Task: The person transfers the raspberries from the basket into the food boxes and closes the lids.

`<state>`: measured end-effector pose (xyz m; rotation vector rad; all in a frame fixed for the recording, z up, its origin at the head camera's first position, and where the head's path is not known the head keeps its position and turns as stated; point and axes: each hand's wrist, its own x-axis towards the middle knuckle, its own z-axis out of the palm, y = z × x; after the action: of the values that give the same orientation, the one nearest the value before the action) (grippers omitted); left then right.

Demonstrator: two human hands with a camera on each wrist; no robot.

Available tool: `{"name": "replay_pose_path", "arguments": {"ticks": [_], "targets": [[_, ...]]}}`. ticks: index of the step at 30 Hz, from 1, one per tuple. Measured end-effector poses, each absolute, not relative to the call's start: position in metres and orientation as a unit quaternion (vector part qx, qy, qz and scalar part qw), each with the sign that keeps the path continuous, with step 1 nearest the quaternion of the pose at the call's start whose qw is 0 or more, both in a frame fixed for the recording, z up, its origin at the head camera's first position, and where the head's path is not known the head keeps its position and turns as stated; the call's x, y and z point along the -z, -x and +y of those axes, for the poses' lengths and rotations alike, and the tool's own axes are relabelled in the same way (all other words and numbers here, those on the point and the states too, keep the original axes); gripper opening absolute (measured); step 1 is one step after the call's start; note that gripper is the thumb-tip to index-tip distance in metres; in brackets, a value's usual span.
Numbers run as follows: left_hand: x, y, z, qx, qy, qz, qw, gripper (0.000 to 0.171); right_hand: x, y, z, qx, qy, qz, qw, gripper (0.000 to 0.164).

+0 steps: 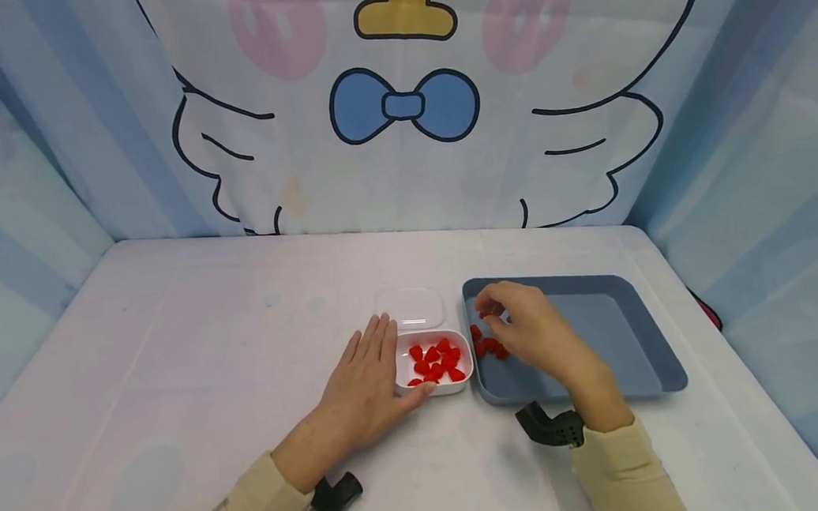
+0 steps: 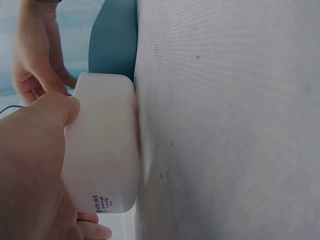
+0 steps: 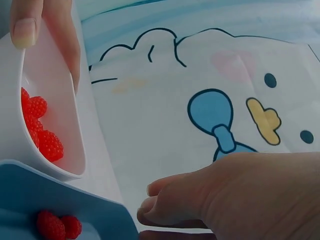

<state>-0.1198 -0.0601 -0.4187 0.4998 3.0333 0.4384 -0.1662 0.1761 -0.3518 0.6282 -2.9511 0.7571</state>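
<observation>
My left hand [image 1: 361, 389] lies along the left side of a small white plastic box [image 1: 436, 390], its fingers straight against the wall and the thumb on the near rim. Several red raspberries [image 1: 432, 355] lie inside the box, also seen through its tilted-looking opening in the right wrist view. Over the left part of a blue-grey tray [image 1: 599, 329], my right hand [image 1: 531, 330] brings thumb and index fingertips around a raspberry [image 1: 483, 314]. More raspberries [image 1: 490, 346] sit in the tray just below those fingers. In the right wrist view the fingertips show no berry.
A clear lid [image 1: 413, 308] lies flat behind the box. The tray stands right beside the box, its raised rim [image 1: 660, 333] near the table's right side. White cloth covers the table [image 1: 175, 367]; a printed curtain [image 1: 411, 176] hangs behind it.
</observation>
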Motion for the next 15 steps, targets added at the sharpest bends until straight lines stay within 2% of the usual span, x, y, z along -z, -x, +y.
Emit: {"name": "replay_pose_path", "arguments": {"ticks": [15], "targets": [[0.4191, 0.1198, -0.0607, -0.146, -0.162, 0.976, 0.02, 0.101, 0.3566, 0.1707, 0.1839, -0.218, -0.166, -0.961, -0.019, 0.018]]}}
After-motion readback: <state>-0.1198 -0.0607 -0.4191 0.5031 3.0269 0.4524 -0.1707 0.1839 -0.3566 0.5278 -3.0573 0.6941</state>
